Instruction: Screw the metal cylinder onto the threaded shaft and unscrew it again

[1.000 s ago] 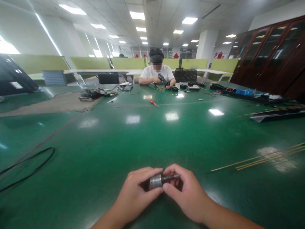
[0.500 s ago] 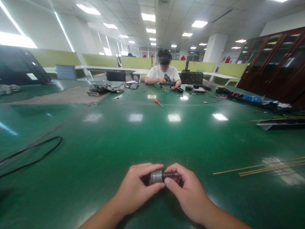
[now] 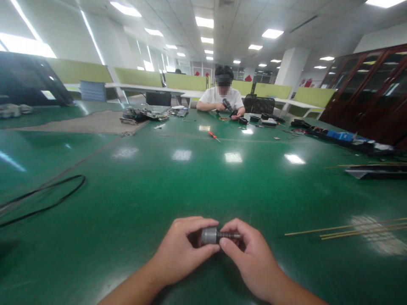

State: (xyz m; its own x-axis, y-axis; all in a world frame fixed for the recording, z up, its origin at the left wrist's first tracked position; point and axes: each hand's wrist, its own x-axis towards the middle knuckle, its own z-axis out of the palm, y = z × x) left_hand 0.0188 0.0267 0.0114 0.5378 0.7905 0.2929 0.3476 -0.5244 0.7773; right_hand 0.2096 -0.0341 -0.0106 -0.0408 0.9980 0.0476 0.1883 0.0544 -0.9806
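My left hand point(image 3: 186, 243) is closed around a small grey metal cylinder point(image 3: 209, 236), thumb below and fingers above. From the cylinder's right end a thin, dark, ridged shaft point(image 3: 228, 235) reaches to the right; whether the ridges are a spring or a thread I cannot tell. My right hand point(image 3: 251, 254) holds that shaft between thumb and fingers, its thumb tip near where shaft and cylinder meet. The piece lies level just above the green tabletop point(image 3: 178, 190). My palms hide part of the cylinder's left end.
Thin yellowish rods point(image 3: 349, 231) lie at right, a black metal channel point(image 3: 375, 171) behind them. A black cable point(image 3: 63, 201) loops at left. Farther off is a red-handled screwdriver point(image 3: 213, 135). Across the table a person point(image 3: 221, 97) holds a power drill point(image 3: 227, 104) among small black boxes.
The view has shifted slightly, so the background sits a little to the right. Both hands keep the same grip, with the shaft's tip showing slightly more clearly.
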